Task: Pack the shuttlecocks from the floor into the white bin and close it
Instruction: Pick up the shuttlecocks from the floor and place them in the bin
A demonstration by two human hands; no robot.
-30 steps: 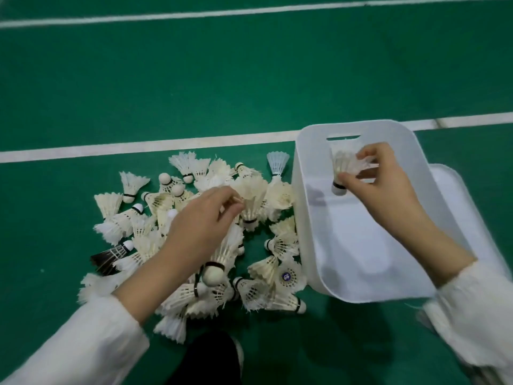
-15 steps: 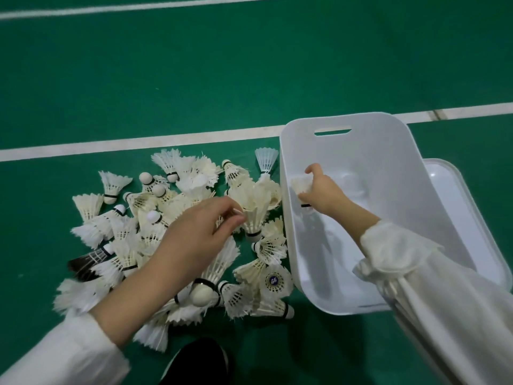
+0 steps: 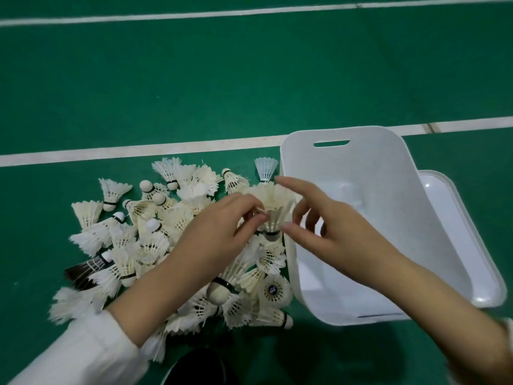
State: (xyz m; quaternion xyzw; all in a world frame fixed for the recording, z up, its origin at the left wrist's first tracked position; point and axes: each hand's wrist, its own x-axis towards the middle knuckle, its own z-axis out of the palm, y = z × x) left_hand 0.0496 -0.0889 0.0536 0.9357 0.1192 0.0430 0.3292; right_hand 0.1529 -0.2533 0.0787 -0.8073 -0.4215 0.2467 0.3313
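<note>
Your right hand (image 3: 333, 234) has come out of the white bin (image 3: 388, 157), where it was reaching half a second ago, and now sits over the bin's left rim, next to your left hand (image 3: 219, 240). Your left hand has stayed at the pile and pinches the feather skirt of one shuttlecock (image 3: 276, 212) between thumb and curled fingers. It holds it upright, with the feathers up and the black-banded cork end down, just above the heap at the bin's left wall. Your right hand holds nothing. Its fingers are spread on the other side of that shuttlecock, with the forefinger stretched over the feathers and the thumb tip just beside the cork. You cannot tell whether it touches.

The pile of shuttlecocks (image 3: 155, 232) lies on the green floor (image 3: 249, 79), left of the bin and touching its wall, with one dark-feathered shuttlecock (image 3: 83, 270) at its left edge. A white lid (image 3: 472, 232) lies beside the bin on the right, partly behind it. A white court line (image 3: 138, 151) runs past the far side of the pile.
</note>
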